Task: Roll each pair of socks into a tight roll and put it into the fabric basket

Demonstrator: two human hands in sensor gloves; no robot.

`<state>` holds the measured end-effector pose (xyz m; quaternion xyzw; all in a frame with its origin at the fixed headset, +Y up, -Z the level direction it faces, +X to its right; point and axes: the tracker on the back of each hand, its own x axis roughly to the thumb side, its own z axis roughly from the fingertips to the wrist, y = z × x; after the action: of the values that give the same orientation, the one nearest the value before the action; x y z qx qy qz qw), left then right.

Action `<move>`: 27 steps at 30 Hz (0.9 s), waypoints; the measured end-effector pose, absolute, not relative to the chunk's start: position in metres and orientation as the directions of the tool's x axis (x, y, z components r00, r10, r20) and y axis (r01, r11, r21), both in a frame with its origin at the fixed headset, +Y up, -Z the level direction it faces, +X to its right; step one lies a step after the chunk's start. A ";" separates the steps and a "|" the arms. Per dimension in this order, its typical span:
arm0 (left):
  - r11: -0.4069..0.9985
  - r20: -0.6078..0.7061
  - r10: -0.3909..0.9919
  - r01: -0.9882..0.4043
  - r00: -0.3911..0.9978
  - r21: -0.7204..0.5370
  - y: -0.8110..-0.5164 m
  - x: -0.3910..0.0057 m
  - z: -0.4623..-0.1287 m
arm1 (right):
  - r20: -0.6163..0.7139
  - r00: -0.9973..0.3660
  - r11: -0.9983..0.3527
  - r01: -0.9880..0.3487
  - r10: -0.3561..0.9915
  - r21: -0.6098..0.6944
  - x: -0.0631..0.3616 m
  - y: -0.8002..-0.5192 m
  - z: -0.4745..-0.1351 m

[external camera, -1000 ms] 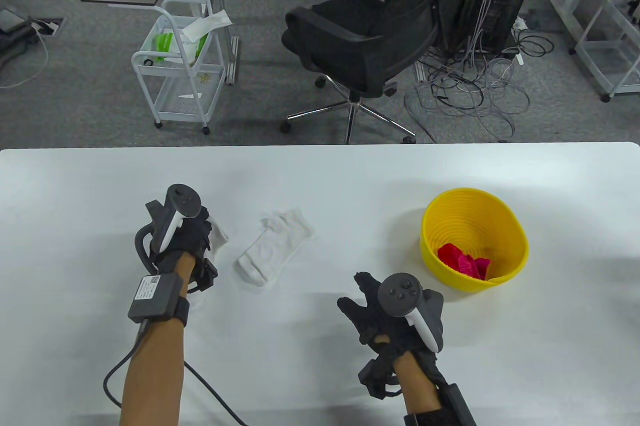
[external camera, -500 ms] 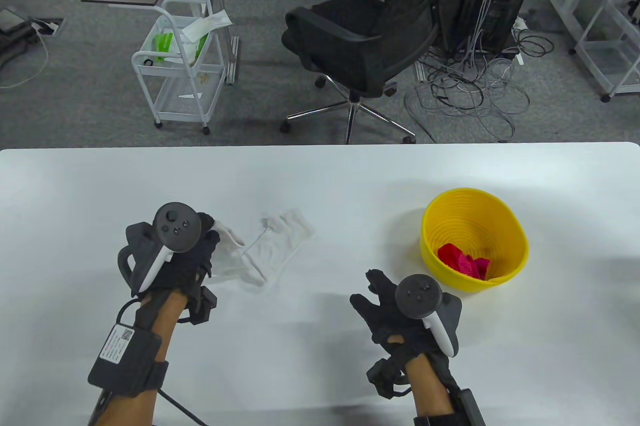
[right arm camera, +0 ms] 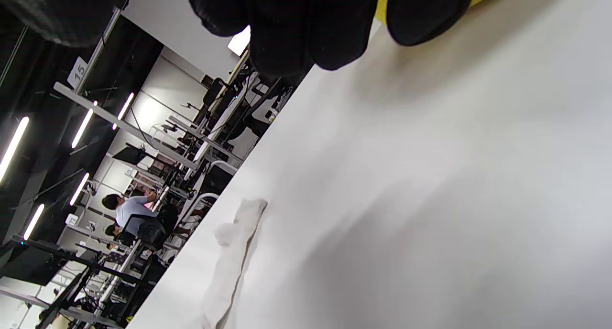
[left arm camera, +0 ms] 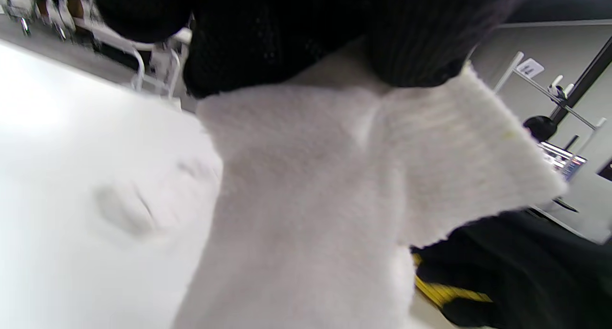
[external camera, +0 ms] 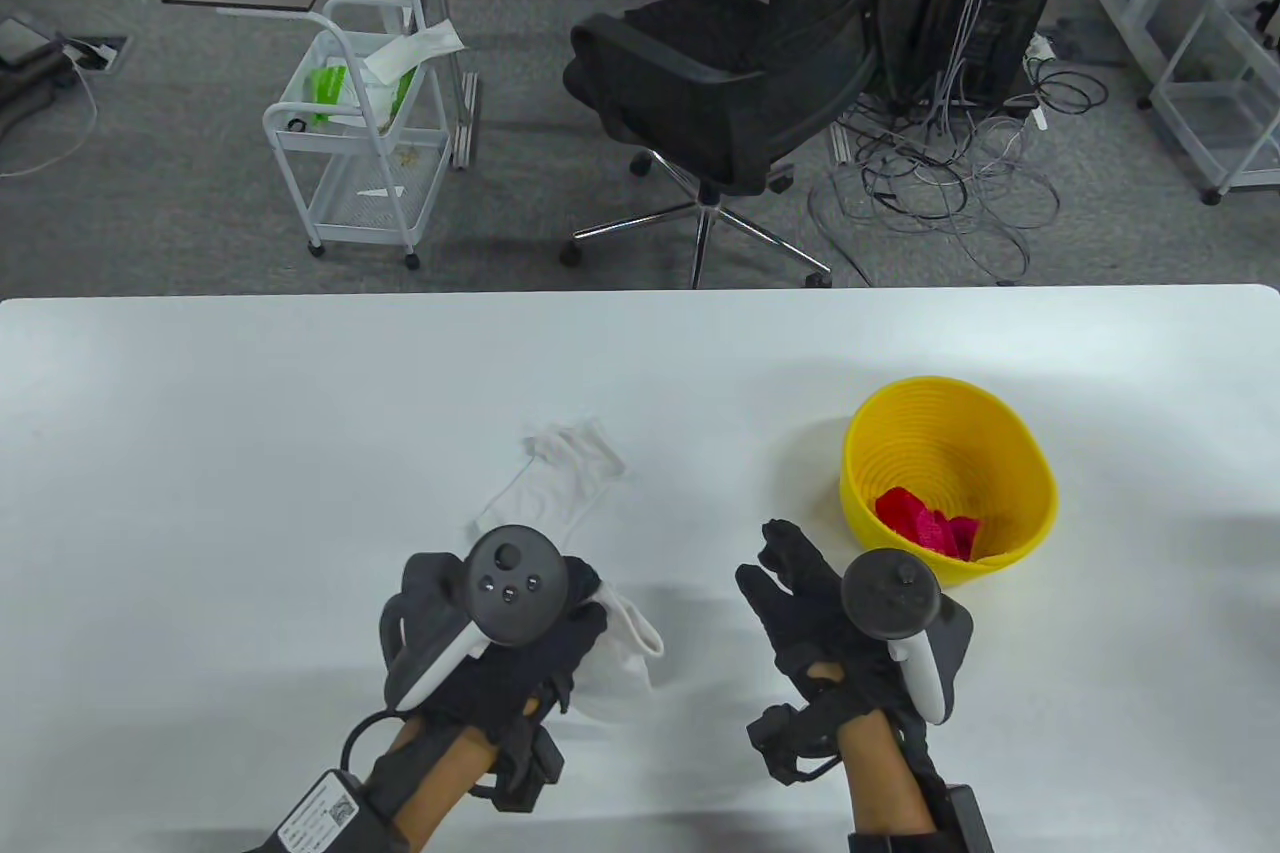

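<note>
My left hand grips one white sock, held near the table's front middle; in the left wrist view that sock hangs from the gloved fingers and fills the frame. A second white sock lies flat on the table just beyond it, also seen as a long strip in the right wrist view. My right hand hovers with relaxed fingers and holds nothing, to the right of the held sock. The yellow basket stands at right with a red sock roll inside.
The white table ends at a far edge, beyond which stand a black office chair and a white wire cart. A black cable runs from my left wrist off the front edge.
My left hand has carried its white sock from the left side toward the front middle, past the other sock. My right hand has drifted slightly right and forward.
</note>
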<state>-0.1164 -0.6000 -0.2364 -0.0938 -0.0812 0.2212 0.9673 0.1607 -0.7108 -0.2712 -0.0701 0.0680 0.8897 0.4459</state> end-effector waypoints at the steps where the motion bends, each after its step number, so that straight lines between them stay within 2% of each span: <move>1: 0.872 0.109 0.453 -0.415 0.885 -0.258 -0.607 -0.110 -0.238 | -0.189 -0.590 -0.592 -0.804 0.785 0.056 0.162 -0.711 -0.272; 9: 0.849 0.037 0.427 -0.386 0.903 -0.362 -0.665 -0.080 -0.281 | -0.198 -0.608 -0.610 -0.790 0.769 0.061 0.163 -0.712 -0.273; 22: 0.864 -0.099 0.384 -0.395 0.918 -0.311 -0.727 -0.073 -0.343 | -0.227 -0.628 -0.627 -0.774 0.744 0.085 0.160 -0.715 -0.277; 27: 0.871 -0.128 0.409 -0.428 0.904 -0.241 -0.734 -0.081 -0.351 | -0.233 -0.638 -0.635 -0.766 0.734 0.098 0.159 -0.716 -0.278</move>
<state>-0.0810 -0.7338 -0.3505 -0.1328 0.0364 0.2164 0.9665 0.1592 -0.7161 -0.2783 -0.0860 0.0941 0.9002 0.4164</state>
